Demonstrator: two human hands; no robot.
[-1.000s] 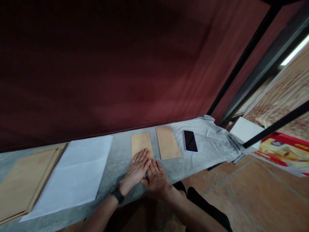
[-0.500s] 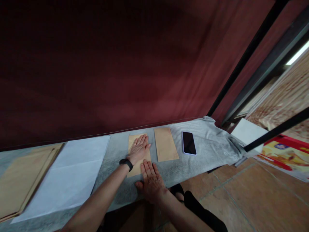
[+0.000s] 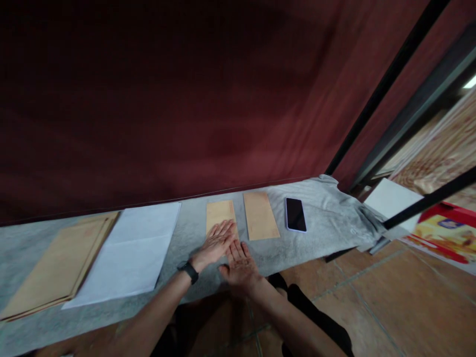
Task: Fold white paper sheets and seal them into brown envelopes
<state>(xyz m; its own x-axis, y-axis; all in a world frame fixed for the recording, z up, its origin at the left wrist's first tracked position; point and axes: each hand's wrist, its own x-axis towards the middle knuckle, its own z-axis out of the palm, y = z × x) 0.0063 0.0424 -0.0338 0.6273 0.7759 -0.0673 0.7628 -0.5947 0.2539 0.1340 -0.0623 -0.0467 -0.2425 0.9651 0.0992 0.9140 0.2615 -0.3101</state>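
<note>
A small tan envelope [image 3: 220,210] lies on the grey cloth, its lower part hidden beneath my hands. My left hand [image 3: 215,243], with a black band at the wrist, rests flat on the envelope with its fingers extended. My right hand [image 3: 241,265] lies palm down at the envelope's lower right edge, fingers stretched out and touching the left fingertips. Just to the right is a second tan envelope [image 3: 261,216], untouched. Farther right lies a phone [image 3: 296,214] with a dark screen and a pale purple edge.
White paper [image 3: 136,253] and a stack of large brown envelopes [image 3: 63,263] lie on the left of the cloth-covered table [image 3: 327,218]. A dark red curtain [image 3: 223,114] hangs behind. At right are black poles, a white box [image 3: 392,201] and a red-yellow box [image 3: 448,230].
My left hand has slid down the envelope toward me and now meets my right fingertips. The whole view has shifted slightly, moving the table's items right and up.
</note>
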